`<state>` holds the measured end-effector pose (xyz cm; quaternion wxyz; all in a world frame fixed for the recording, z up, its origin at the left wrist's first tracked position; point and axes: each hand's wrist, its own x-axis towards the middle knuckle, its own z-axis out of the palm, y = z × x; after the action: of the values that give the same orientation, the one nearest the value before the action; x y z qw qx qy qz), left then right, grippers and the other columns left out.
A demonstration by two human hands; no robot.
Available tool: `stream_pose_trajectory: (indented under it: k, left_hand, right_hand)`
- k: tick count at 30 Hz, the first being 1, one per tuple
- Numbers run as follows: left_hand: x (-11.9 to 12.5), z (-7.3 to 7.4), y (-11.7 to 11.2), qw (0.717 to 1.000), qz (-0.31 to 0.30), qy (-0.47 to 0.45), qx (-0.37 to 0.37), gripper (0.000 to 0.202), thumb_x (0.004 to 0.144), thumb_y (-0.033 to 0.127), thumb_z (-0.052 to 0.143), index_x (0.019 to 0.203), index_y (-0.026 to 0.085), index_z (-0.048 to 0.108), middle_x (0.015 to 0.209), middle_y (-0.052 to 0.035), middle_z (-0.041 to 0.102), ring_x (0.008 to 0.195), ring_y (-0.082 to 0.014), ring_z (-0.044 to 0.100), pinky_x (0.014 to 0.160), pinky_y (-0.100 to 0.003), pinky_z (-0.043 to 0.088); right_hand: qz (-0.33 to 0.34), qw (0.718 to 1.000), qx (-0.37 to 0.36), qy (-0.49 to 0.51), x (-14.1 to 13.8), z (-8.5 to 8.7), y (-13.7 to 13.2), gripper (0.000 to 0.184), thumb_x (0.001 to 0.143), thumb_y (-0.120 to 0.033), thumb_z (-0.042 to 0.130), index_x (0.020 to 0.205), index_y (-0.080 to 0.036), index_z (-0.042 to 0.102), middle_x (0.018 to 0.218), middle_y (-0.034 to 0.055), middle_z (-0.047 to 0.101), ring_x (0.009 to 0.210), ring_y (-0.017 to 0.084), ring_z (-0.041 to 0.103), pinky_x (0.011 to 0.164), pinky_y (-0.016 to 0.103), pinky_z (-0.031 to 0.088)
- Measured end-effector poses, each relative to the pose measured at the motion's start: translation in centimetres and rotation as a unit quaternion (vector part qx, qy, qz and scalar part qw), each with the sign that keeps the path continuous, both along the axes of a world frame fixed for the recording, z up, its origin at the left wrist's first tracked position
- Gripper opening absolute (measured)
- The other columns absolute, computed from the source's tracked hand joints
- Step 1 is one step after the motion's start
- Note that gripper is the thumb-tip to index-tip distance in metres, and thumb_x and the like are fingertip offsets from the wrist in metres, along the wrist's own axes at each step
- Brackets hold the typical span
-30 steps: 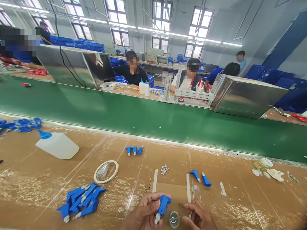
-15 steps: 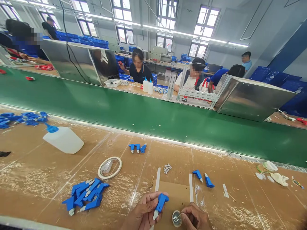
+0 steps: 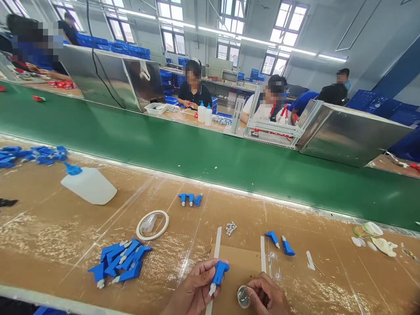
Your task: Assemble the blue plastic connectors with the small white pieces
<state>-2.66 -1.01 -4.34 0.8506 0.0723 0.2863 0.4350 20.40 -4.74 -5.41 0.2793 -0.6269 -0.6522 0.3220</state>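
My left hand [image 3: 199, 280] is closed around a blue angled plastic part [image 3: 219, 272] with a whitish tip pointing down toward me. Beside it, my right hand [image 3: 267, 294] pinches what looks like a thin stick over a small round clear dish [image 3: 243, 296]. Its fingertips meet the dish's right rim, and the stick is mostly hidden. Ahead of my hands lies a little cluster of small grey-white pieces [image 3: 231, 228]. A heap of similar blue parts [image 3: 121, 262] rests to the left, and two more blue parts [image 3: 288, 246] lie to the right.
A roll of tape [image 3: 139, 227] and a white bottle with a blue cap [image 3: 90, 186] lie on the left. Several blue parts [image 3: 190, 199] are farther back. A clear jar [image 3: 369, 229] sits at right. Beyond the green belt [image 3: 197, 151], co-workers [image 3: 194, 89] sit at another bench.
The view has shifted slightly. My hands keep nearly the same pose, with the blue part still held. Across the belt, a co-worker's raised hand has come down in front of the body.
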Motion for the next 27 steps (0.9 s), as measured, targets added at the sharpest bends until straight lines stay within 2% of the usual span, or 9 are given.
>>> stream_pose_trajectory:
  k: [5, 10, 20, 27]
  left_hand:
    - [-0.1, 0.0, 0.0, 1.000, 0.000, -0.008, -0.004, 0.039, 0.061, 0.028, 0.093, 0.093, 0.009, 0.081, 0.070, -0.0047, 0.065, 0.057, -0.0073, 0.054, 0.053, -0.017, 0.045]
    - [-0.1, 0.2, -0.2, 1.000, 0.015, -0.003, -0.026, 0.039, 0.059, 0.027, 0.094, 0.092, 0.009, 0.081, 0.072, -0.0057, 0.068, 0.060, -0.0085, 0.059, 0.054, -0.017, 0.047]
    - [-0.1, -0.6, -0.2, 0.999, 0.024, -0.017, -0.026, 0.032, 0.063, 0.022, 0.092, 0.090, 0.009, 0.080, 0.071, -0.0049, 0.068, 0.058, -0.0091, 0.060, 0.054, -0.018, 0.049]
    - [-0.2, -1.0, -0.8, 0.999, 0.032, -0.019, -0.035, 0.030, 0.065, 0.020, 0.091, 0.090, 0.010, 0.080, 0.075, -0.0060, 0.068, 0.065, -0.0109, 0.062, 0.056, -0.018, 0.051]
  right_hand:
    - [-0.002, 1.000, -0.010, 0.011, -0.2, 0.0, 0.1, 0.045, 0.094, -0.059, 0.055, 0.073, -0.022, 0.071, 0.069, -0.0001, 0.058, 0.058, 0.018, 0.054, 0.057, 0.028, 0.040]
    - [-0.041, 0.999, 0.008, 0.018, -0.8, 0.3, 0.3, 0.044, 0.091, -0.060, 0.059, 0.071, -0.022, 0.070, 0.067, -0.0013, 0.055, 0.056, 0.018, 0.053, 0.056, 0.029, 0.039]
    - [-0.032, 0.999, 0.015, -0.010, -1.4, 0.2, 0.5, 0.032, 0.090, -0.043, 0.058, 0.069, -0.022, 0.068, 0.065, -0.0026, 0.052, 0.054, 0.017, 0.050, 0.055, 0.029, 0.036]
    - [-0.039, 0.998, 0.036, -0.034, -1.6, 0.0, 0.7, 0.043, 0.094, -0.053, 0.054, 0.067, -0.022, 0.067, 0.064, -0.0019, 0.053, 0.052, 0.017, 0.051, 0.054, 0.029, 0.039]
